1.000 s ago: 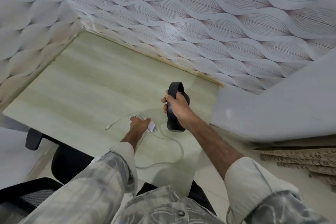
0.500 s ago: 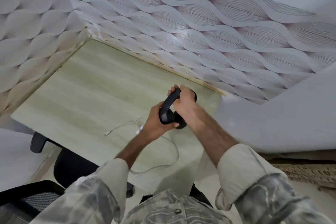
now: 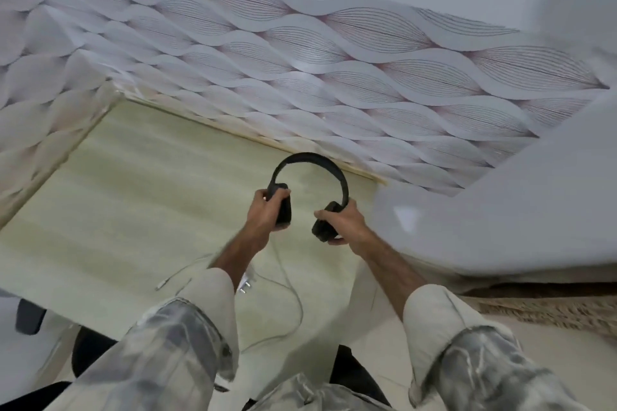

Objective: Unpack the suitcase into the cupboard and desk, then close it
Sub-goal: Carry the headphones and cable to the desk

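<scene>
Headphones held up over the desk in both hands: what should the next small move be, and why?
Probably lower the headphones onto the bare desk beyond the white cable. The left hand and right hand each grip an ear cup, the band is spread open above the desk, and the desk is where unpacked items go. Setting them past the cable avoids trapping it.

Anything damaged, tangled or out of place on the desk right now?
Nothing looks damaged. The black over-ear headphones are held spread above the pale green desk, left hand and right hand on the earcups. The thin white charger cable sprawls loosely uncoiled on the desk.
</scene>
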